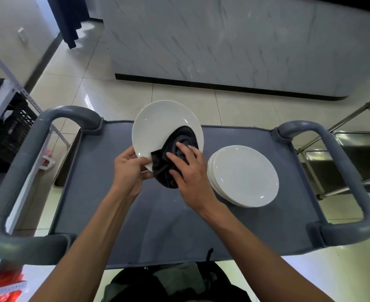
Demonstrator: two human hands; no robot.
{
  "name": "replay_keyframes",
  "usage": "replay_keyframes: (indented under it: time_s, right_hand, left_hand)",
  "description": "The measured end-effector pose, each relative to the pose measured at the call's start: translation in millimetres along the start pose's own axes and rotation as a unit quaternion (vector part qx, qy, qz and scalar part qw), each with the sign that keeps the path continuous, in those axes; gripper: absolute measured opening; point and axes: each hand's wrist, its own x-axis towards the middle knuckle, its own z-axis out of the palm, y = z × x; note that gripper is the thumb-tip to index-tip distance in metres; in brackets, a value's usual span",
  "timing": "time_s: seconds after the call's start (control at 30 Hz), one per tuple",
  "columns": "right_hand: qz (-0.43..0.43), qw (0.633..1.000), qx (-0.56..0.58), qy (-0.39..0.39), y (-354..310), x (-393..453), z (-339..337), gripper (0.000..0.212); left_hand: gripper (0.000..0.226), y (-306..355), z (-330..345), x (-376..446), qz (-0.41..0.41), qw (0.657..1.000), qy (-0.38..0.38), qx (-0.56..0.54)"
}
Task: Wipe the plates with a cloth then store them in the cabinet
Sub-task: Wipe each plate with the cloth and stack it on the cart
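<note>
light: bright, even | glare: floor tiles (118, 92) | edges: wide-angle bending, blurred

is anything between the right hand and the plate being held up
Yes, the dark cloth lies between the right hand and the plate; the fingers press it on. The left hand grips the plate's rim bare.

Single head-worn wide-angle view, looking forward and steeply down from above the person's forearms onto a grey cart (234, 225) at close range; tiled floor (118, 90) and a marble-fronted counter (223, 40) fill the upper, more distant field.
</note>
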Motion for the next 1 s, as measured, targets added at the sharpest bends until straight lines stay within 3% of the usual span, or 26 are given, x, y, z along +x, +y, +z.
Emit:
replay_keyframes:
  time_s: [0.27,0.7,1.0]
  right_hand:
    - [-0.036,0.999,-0.005,-0.007,0.8,-9.3,-5.3,0.041]
    - [0.039,0.996,-0.049,0.056,35.9,38.0,-39.5,0.040]
    - [-0.017,0.997,-0.052,0.057,8.6,67.0,-41.4,0.042]
  left_hand:
    - [0.039,0.9,-4.4,1.3,0.004,1.000,0.001,-0.011]
    - [0.038,0.0,-5.4,-8.2,-0.023,0.997,-0.066,0.024]
    - [0.040,-8.0,0.0,-20.9,-0.033,0.990,-0.128,0.052]
